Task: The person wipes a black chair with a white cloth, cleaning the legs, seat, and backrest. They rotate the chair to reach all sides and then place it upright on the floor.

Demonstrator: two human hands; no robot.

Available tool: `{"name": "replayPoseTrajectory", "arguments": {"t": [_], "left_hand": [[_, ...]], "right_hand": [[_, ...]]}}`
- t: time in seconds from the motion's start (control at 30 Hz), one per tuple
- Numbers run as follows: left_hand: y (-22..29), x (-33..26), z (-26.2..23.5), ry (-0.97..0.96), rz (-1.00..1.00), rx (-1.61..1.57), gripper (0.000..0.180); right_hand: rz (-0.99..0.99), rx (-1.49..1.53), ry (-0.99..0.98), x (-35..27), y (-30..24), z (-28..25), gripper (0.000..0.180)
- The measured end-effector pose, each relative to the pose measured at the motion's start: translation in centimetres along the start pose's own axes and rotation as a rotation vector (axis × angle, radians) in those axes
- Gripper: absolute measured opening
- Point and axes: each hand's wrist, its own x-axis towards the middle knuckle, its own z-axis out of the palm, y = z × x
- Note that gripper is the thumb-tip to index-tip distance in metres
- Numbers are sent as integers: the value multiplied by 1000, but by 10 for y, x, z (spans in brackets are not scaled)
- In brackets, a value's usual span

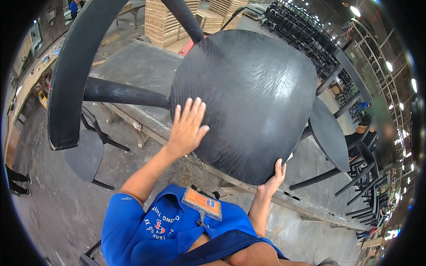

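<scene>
A black wooden chair (248,97) with visible grain is tilted over the workbench, its broad rounded seat facing me. Its curved backrest (71,84) reaches out to the left on two round posts. My left hand (188,128) lies flat on the seat near its left edge, fingers stretched and slightly spread. At the seat's lower right edge, my right hand (273,177) grips the rim, with fingertips showing on the face and the rest of the grip partly hidden. The chair's legs are mostly hidden behind the seat.
The grey workbench (137,66) runs beneath the chair. A second black chair (330,137) stands close on the right, with several more behind it. Another chair (86,153) is on the floor at left. Wooden stacks (166,22) rise at the back. A person (364,128) is at right.
</scene>
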Motion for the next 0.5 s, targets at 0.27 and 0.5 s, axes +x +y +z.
{"name": "replayPoseTrajectory", "arguments": {"t": [0.27, 0.5], "left_hand": [[-2, 37, 0, -30, 117, 19, 65], [-3, 88, 33, 95, -59, 121, 73]], "right_hand": [[11, -9, 6, 1, 1, -1, 44], [-20, -104, 33, -1, 2, -1, 59]]}}
